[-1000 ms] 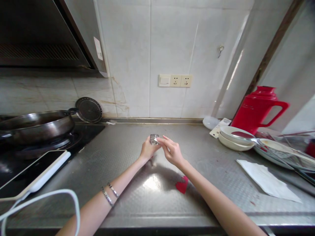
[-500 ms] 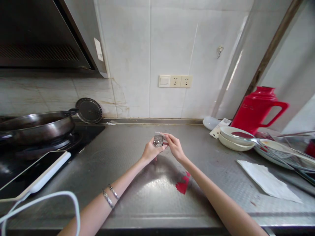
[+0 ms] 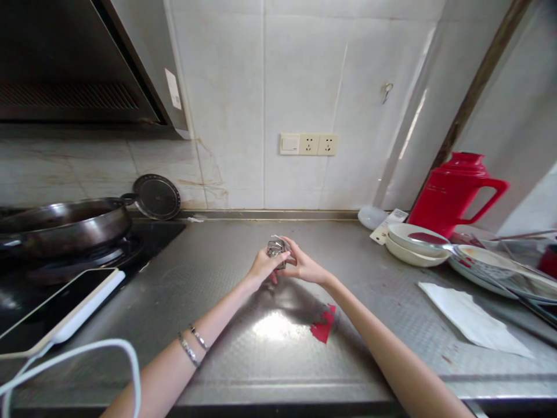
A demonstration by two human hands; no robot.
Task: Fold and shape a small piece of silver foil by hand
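Above the middle of the metal counter (image 3: 209,348), both hands meet on a small shiny grey, see-through object with dark edges (image 3: 275,247); its exact kind is too small to make out. My left hand (image 3: 261,267) is closed around its left and near side, the thumb lying across its front. From the right, my right hand (image 3: 304,266) grips the same object, fingers bent over its top and right side. Part of the object is hidden by the fingers. A torn red patch (image 3: 323,325) lies on the counter between my forearms.
Left are a steel pan (image 3: 69,229) on the black stove (image 3: 165,235) and a phone (image 3: 56,313) with a white cable (image 3: 100,343). Right stand a red thermos (image 3: 450,191), white bowls (image 3: 413,255), a plate (image 3: 474,276) with utensils, and a white tissue (image 3: 470,319).
My right hand has turned and closed further around the small grey object. The object has tilted and shifted slightly left between my hands.
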